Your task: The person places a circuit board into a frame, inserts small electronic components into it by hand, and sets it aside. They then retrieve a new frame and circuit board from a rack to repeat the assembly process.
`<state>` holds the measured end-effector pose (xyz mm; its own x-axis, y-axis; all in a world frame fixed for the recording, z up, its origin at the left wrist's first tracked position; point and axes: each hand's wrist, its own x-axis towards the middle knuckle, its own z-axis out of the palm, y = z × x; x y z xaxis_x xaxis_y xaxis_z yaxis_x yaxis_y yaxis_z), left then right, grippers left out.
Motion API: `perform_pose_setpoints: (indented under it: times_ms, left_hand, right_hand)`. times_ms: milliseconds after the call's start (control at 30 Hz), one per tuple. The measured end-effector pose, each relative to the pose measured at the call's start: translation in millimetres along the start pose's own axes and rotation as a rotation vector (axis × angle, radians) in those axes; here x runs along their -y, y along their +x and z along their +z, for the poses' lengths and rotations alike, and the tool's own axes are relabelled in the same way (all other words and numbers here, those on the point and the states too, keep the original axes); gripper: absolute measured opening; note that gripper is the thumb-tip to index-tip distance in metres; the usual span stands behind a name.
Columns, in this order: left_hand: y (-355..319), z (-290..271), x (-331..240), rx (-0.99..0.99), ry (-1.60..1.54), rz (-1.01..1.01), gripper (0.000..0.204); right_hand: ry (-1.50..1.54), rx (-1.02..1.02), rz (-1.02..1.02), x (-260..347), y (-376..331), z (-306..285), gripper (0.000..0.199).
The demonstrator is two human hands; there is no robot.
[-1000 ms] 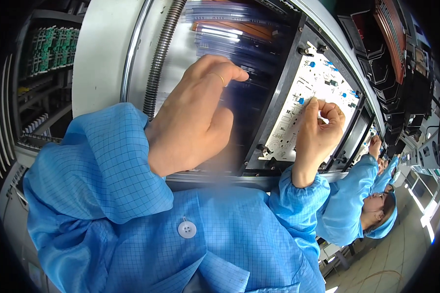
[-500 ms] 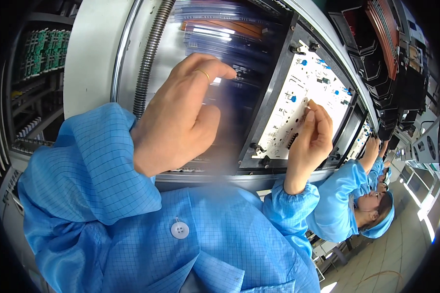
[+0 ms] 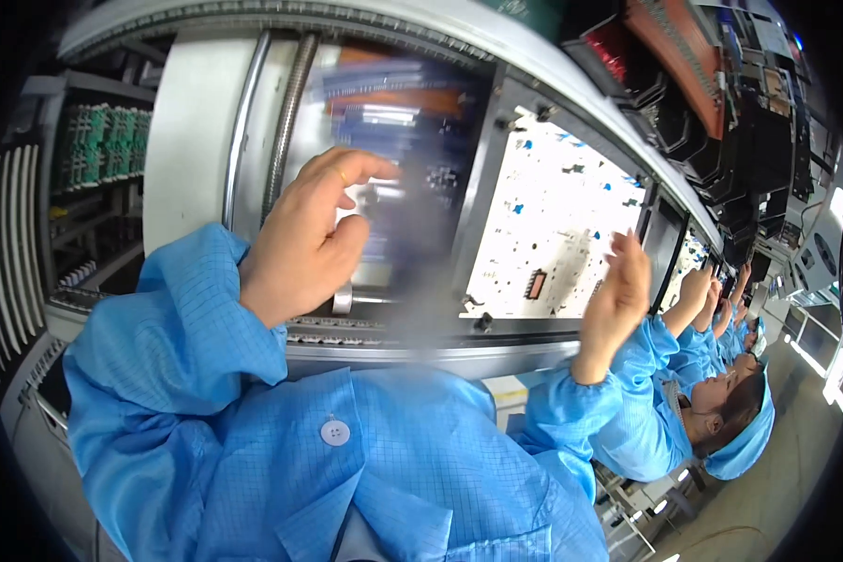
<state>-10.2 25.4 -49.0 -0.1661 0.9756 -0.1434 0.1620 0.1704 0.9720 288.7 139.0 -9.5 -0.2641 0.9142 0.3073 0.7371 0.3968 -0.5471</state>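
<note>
Head view: right hand [image 3: 618, 298] raised over the right-hand part of a white circuit board [image 3: 557, 211], fingers blurred; cannot tell whether pinching a part or empty, nor whether touching the board. Board set in a dark frame [image 3: 483, 167], dotted with blue components [image 3: 518, 209] and, toward the near edge, a dark rectangular part [image 3: 535, 285]. Left hand [image 3: 300, 239] well apart from the board, near blurred bluish strips [image 3: 384, 136]; thumb and forefinger spread, nothing visible between, palm side hidden.

Possible mishap: knocking small parts askew with the right wrist or cuff, from a low reach across the near edge. Possible too: misplacing or dropping a tiny part, from glare on the board and hurried fingers. On the left, some chance of snagging the cuff on the threaded rod [image 3: 290, 126], from working so near it.

Beyond the board, dark bins [image 3: 707, 155]; at far left, upright green boards [image 3: 103, 145] in a rack. To the right, a co-worker [image 3: 665, 421] close by, with little elbow room. Between the hands, a dark haze [image 3: 417, 272], blocking sight of anything beneath.
</note>
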Motion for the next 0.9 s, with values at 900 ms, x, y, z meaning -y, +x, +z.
perform_pose_setpoints:
  times_ms: [900]
  left_hand:
    - [238.3,141.4,-168.2,-0.253,0.939,0.773,0.024]
  right_hand:
    - [-0.189,0.227,-0.222,-75.5,227.2,40.9,0.020]
